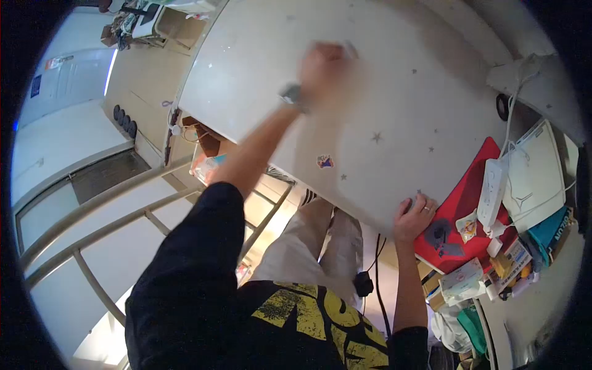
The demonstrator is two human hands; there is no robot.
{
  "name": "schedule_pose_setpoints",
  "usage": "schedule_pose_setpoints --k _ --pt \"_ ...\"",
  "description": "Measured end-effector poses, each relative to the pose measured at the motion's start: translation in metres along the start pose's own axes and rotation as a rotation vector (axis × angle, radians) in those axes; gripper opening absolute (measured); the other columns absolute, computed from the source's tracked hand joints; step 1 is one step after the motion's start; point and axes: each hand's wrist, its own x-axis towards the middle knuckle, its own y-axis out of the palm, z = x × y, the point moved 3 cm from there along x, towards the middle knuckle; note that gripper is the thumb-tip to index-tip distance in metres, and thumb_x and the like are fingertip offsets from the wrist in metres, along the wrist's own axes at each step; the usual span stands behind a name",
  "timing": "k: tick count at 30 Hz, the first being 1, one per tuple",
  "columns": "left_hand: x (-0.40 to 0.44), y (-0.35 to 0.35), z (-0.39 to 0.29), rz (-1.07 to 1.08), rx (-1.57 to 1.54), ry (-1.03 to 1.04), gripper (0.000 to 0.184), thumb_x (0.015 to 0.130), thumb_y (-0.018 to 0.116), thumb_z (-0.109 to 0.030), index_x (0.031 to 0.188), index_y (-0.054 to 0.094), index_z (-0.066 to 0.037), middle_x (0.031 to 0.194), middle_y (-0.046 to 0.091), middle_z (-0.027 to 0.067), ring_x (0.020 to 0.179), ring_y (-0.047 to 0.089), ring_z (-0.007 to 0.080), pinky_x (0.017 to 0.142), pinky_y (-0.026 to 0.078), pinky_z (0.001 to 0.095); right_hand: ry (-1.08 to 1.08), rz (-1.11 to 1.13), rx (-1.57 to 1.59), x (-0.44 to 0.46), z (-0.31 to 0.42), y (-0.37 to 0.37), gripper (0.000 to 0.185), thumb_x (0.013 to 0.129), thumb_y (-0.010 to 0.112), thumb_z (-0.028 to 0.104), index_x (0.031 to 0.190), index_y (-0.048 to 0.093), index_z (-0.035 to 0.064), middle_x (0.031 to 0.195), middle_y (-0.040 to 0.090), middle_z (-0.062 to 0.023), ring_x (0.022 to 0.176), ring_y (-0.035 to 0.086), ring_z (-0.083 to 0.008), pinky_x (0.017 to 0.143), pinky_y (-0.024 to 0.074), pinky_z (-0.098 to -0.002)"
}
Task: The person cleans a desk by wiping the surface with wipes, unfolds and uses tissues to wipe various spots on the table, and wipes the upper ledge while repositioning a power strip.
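My left hand (325, 69), with a watch (291, 94) on its wrist, is over the far part of a white tabletop (265, 80) and smeared by motion. Its fingers look curled, and a pale, blurred thing (350, 49) shows at their edge; I cannot make out what it is. Near the front edge, my right hand (417, 216) rests on the tabletop with fingers apart and a ring on one. A small dark patch shows between its thumb and fingers. Beside that hand lies a red folder-like sheet (459, 213) with a grey print.
Star marks (377, 137) and a small colourful sticker (325, 161) dot the tabletop. On the right are a white power strip (491, 192) with cables, a white box-like device (535, 176) and a tissue pack (462, 282). Metal rails (105, 222) stand at left.
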Motion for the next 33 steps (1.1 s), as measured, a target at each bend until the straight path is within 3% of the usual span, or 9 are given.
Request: schedule_pose_setpoints --k 3,10,12,16,18,20,22,29,33 --pt "-0.063 0.030 -0.084 0.005 -0.114 0.266 0.010 0.075 0.065 -0.015 0.084 0.067 -0.009 0.090 0.067 0.0090 0.086 0.060 0.0265 0.062 0.048 0.0391 -0.010 0.008 -0.013 0.005 0.000 0.000 0.031 0.079 0.060 0.014 0.105 0.052 -0.0015 0.099 0.053 -0.0205 0.096 0.048 -0.0405 0.086 0.0393 -0.0536" --pt "-0.053 -0.013 0.083 -0.271 -0.156 -0.349 0.011 0.075 0.063 -0.013 0.070 0.057 -0.006 0.070 0.059 0.0158 0.069 0.057 0.0312 0.063 0.047 0.0382 -0.061 0.011 0.007 -0.003 -0.008 0.009 0.031 0.082 0.056 0.013 0.108 0.050 -0.0021 0.100 0.054 -0.0227 0.095 0.050 -0.0413 0.084 0.0391 -0.0526" --pt "-0.084 -0.035 0.008 -0.190 0.092 -0.432 0.008 0.074 0.063 -0.010 0.081 0.061 -0.006 0.077 0.061 0.0137 0.074 0.058 0.0319 0.062 0.049 0.0395 -0.073 -0.013 0.008 -0.006 -0.005 0.008 0.028 0.083 0.056 0.013 0.106 0.050 -0.0020 0.100 0.055 -0.0232 0.094 0.050 -0.0418 0.084 0.0397 -0.0530" --pt "-0.121 -0.043 0.001 -0.050 -0.025 0.059 0.014 0.073 0.064 -0.009 0.087 0.066 -0.008 0.097 0.069 0.0059 0.087 0.061 0.0270 0.077 0.051 0.0394 -0.060 -0.027 -0.045 -0.001 0.003 0.002 0.022 0.086 0.054 0.014 0.101 0.050 -0.0019 0.098 0.057 -0.0233 0.093 0.053 -0.0421 0.083 0.0413 -0.0529" --pt "-0.083 -0.097 0.068 0.055 0.172 -0.103 0.007 0.077 0.062 -0.013 0.076 0.065 -0.007 0.085 0.068 0.0113 0.073 0.063 0.0297 0.066 0.050 0.0395 -0.055 -0.027 -0.052 0.002 0.002 0.005 0.022 0.086 0.054 0.014 0.102 0.050 -0.0020 0.099 0.057 -0.0231 0.094 0.053 -0.0420 0.082 0.0418 -0.0524" --pt "-0.054 -0.142 0.074 -0.421 0.378 -0.648 0.031 0.085 0.058 -0.025 0.059 0.058 -0.007 0.058 0.058 0.0134 0.054 0.057 0.0328 0.055 0.047 0.0419 -0.064 -0.010 -0.042 -0.001 -0.001 0.007 0.023 0.087 0.054 0.014 0.102 0.050 -0.0021 0.099 0.057 -0.0230 0.094 0.053 -0.0420 0.082 0.0422 -0.0518" --pt "-0.055 -0.170 0.119 -0.351 0.335 -0.207 0.015 0.076 0.064 -0.014 0.062 0.059 -0.010 0.064 0.061 0.0094 0.059 0.059 0.0294 0.058 0.049 0.0392 -0.095 -0.028 -0.058 -0.003 -0.003 0.006 0.022 0.088 0.054 0.015 0.102 0.050 -0.0023 0.099 0.058 -0.0230 0.094 0.054 -0.0417 0.081 0.0422 -0.0516" --pt "-0.140 -0.124 0.049 -0.174 0.013 -0.031 0.011 0.076 0.059 -0.005 0.083 0.067 -0.007 0.091 0.066 0.0084 0.082 0.062 0.0274 0.069 0.053 0.0382 -0.096 -0.042 -0.113 -0.005 -0.003 0.010 0.022 0.089 0.053 0.016 0.101 0.051 -0.0032 0.098 0.057 -0.0227 0.094 0.054 -0.0399 0.081 0.0428 -0.0498" --pt "-0.160 -0.213 0.168 -0.270 0.150 -0.530 0.012 0.078 0.059 -0.011 0.084 0.068 -0.005 0.086 0.067 0.0121 0.072 0.064 0.0318 0.069 0.054 0.0381 -0.127 -0.044 -0.107 -0.003 -0.002 0.010 0.023 0.088 0.053 0.014 0.103 0.051 -0.0028 0.098 0.058 -0.0215 0.093 0.054 -0.0392 0.081 0.0432 -0.0491"
